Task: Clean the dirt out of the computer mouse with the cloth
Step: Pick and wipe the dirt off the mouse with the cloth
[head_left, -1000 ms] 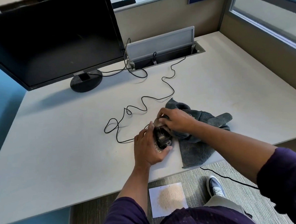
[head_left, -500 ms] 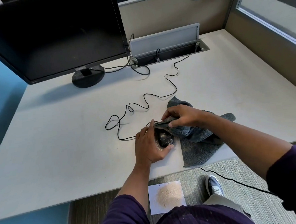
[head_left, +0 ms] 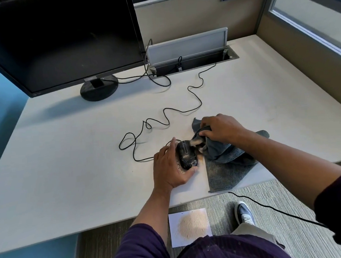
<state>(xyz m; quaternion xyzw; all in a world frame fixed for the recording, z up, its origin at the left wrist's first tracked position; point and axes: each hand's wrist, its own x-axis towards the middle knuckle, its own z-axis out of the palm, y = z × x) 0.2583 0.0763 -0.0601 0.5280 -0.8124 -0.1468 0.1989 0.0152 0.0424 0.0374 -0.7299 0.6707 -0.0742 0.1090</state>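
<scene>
Mouse [head_left: 186, 155] in left hand [head_left: 169, 168] (cloth [head_left: 225, 155] alongside)

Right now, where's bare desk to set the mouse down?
Free: the wide strip left of the left hand toward the desk edge, and the far right corner past the cloth. Crowded: around the mouse, where the cable loops toward the monitor base.

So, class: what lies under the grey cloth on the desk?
Under the cloth only the desk shows, with one corner hanging past its front edge. The right hand bunches the upper part, so anything beneath those folds is hidden.
</scene>
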